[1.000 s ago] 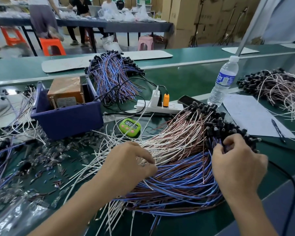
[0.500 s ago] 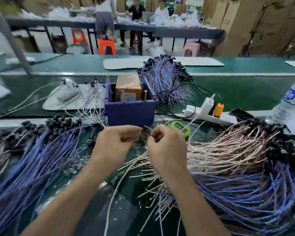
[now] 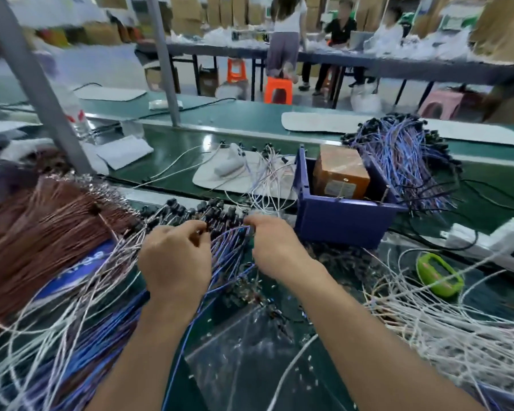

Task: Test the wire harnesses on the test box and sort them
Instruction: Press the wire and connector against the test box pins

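My left hand (image 3: 175, 262) and my right hand (image 3: 275, 247) hover over a pile of blue and white wire harnesses (image 3: 101, 321) with black connectors (image 3: 211, 212) at the bench's near left. Each hand has curled fingers pinching the connector end of a wire harness (image 3: 235, 232) stretched between them. The brown test box (image 3: 340, 173) sits inside a blue bin (image 3: 339, 223) just right of my right hand. A thick brown harness bundle (image 3: 42, 226) lies at the far left.
A pile of white wires (image 3: 442, 321) spreads at the right, beside a green timer (image 3: 439, 274). Another blue harness bundle (image 3: 404, 155) lies behind the bin. Grey posts (image 3: 42, 93) rise at the left. A clear plastic bag (image 3: 250, 351) lies between my forearms. People work at a far table.
The view has swung left from the right-hand pile. Both hands have moved left together, from in front of the blue bin to the left pile's connectors, still pinching a harness.
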